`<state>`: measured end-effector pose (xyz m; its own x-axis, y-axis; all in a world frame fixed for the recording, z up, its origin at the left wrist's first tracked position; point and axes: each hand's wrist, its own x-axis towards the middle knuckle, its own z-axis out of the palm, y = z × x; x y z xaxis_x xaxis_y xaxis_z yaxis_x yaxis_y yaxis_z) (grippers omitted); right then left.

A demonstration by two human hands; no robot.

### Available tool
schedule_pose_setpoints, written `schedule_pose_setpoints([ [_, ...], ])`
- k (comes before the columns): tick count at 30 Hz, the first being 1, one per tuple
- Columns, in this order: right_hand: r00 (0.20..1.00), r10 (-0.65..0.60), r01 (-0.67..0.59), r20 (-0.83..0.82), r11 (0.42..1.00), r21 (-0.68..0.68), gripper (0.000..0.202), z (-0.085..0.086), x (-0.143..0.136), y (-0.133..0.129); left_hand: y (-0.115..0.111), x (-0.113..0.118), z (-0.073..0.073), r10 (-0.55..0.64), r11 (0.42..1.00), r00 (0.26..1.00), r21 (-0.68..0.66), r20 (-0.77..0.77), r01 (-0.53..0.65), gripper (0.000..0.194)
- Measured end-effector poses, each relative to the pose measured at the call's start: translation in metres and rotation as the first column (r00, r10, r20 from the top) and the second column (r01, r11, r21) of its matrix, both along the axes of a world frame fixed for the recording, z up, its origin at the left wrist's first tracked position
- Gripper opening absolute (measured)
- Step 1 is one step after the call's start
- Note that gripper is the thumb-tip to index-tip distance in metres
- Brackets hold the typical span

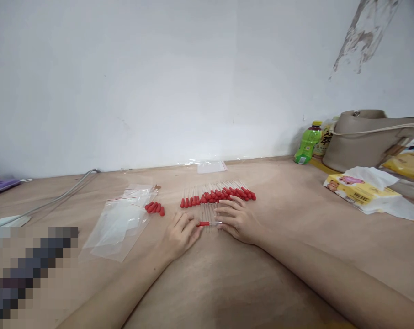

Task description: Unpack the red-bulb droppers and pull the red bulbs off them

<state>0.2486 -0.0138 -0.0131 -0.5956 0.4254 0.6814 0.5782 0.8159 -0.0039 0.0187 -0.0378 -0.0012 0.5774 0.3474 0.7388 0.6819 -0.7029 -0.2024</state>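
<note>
Between my two hands lies a thin clear tube with a red rubber bulb, a dropper, held crosswise. My left hand pinches its red end. The fingers of my right hand close on its clear end. Beneath the dropper several bare clear tubes lie side by side on the brown table covering. Just beyond my hands is a row of droppers with red bulbs, their thin tubes pointing toward the wall. Several loose red bulbs are grouped to the left of my left hand.
Clear zip bags lie at the left, near a grey cable. Another clear bag rests by the wall. At the right are a yellow tissue pack, a green bottle and a grey-beige bag.
</note>
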Motion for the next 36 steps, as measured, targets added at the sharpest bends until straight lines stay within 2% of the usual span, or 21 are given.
schedule_pose_setpoints([
  [2,1.0,0.004,-0.004,0.008,1.0,-0.017,0.019,-0.001,0.0,0.001,0.001,0.002,-0.001,-0.018,0.994,0.999,-0.103,0.04,0.022,0.026],
  [4,1.0,0.01,-0.01,0.011,1.0,-0.022,0.02,-0.002,0.001,0.002,0.004,0.005,-0.002,-0.072,0.98,0.996,-0.182,0.043,0.079,0.033],
  [8,1.0,0.015,-0.015,0.003,1.0,-0.027,0.021,-0.003,0.001,0.002,0.009,0.01,-0.003,-0.159,0.955,0.985,-0.242,0.069,0.172,0.019],
  [14,0.999,0.032,-0.033,-0.018,0.998,-0.058,0.03,0.001,-0.004,-0.004,0.01,0.01,-0.005,-0.182,0.958,0.978,-0.208,0.098,0.199,0.016],
  [19,0.996,0.073,-0.077,-0.059,0.995,-0.066,0.021,-0.002,-0.01,-0.004,0.008,0.01,-0.005,-0.192,0.96,0.978,-0.189,0.084,0.205,0.02],
  [28,0.974,0.181,-0.194,-0.137,0.977,-0.087,0.022,-0.01,-0.012,-0.001,0.012,0.012,-0.01,-0.223,0.96,0.973,-0.157,0.068,0.231,0.023],
  [36,0.966,0.238,-0.24,-0.105,0.971,-0.008,0.019,-0.008,-0.011,-0.003,0.006,0.014,0.0,-0.238,0.946,0.971,-0.231,-0.021,0.227,0.018],
])
